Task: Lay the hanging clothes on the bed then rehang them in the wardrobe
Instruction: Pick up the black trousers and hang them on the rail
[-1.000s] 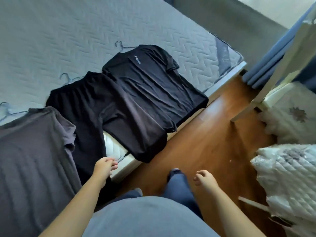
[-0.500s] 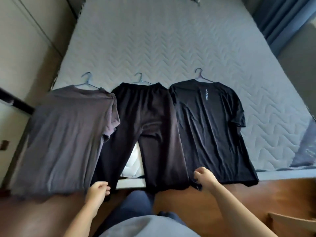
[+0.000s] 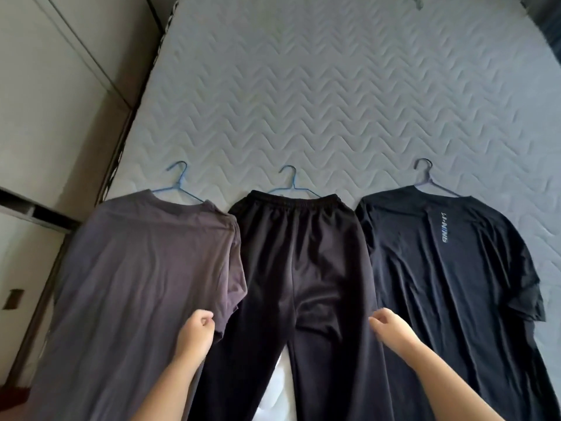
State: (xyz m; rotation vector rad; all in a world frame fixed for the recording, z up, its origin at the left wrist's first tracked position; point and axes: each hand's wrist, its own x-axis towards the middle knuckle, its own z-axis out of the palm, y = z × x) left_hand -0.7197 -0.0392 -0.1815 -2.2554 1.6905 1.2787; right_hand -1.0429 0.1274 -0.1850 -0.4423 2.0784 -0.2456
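Clothes [image 3: 297, 268], three counted, are laid on the bed [image 3: 334, 101]: grey T-shirt [image 3: 145, 284], black trousers [image 3: 321, 238], dark T-shirt [image 3: 440, 293]. Three hangers [image 3: 179, 185] are mostly hidden; all clothes are cut off below. Left hand [image 3: 195, 329] and right hand [image 3: 390, 328] are curled, gripping nothing.

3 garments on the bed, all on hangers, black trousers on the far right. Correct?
Not quite. The head view shows the black trousers in the middle, between the grey T-shirt on the left and the black T-shirt on the right. The rest holds: three garments on the bed, each on a hanger.
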